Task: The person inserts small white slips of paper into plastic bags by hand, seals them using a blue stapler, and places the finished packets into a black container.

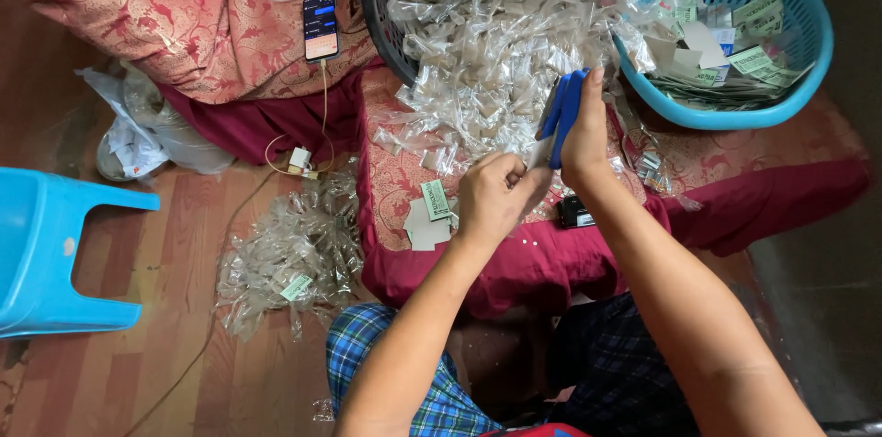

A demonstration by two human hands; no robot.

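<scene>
Between the two hands, over the red patterned cushion [698, 161], a small clear plastic packet [536, 154] is being pinched by the left hand [496, 198], whose fingers are curling closed around its lower end. Touching it from the right, the right hand [584, 138] is wrapping shut around the blue handles of a pair of scissors [562, 115]; the blades are lying hidden behind the packet and the fingers, so I cannot tell how far apart they are standing.

Just beyond the scissors, a big heap of crumpled clear plastic wrappers [496, 33] is spilling out of a dark basket [372, 5] onto the cushion. To the right of it, a light blue plastic basket [808, 60] is holding flat paper slips, some white and some green-printed. Near the left wrist, a few more paper slips [430, 216] are lying on the cushion, and a small dark object [576, 212] is sitting just under the right forearm.

Down on the wooden floor [165, 308], a second pile of clear wrappers [294, 253] is lying beside the cushion's edge, with a blue plastic stool [55, 253] well apart at the left. Farther back, a smartphone [321, 26] is resting screen-up on a patterned pillow [175, 14], a white cable running from it. The person's checked blue trousers [367, 354] are showing at the bottom.
</scene>
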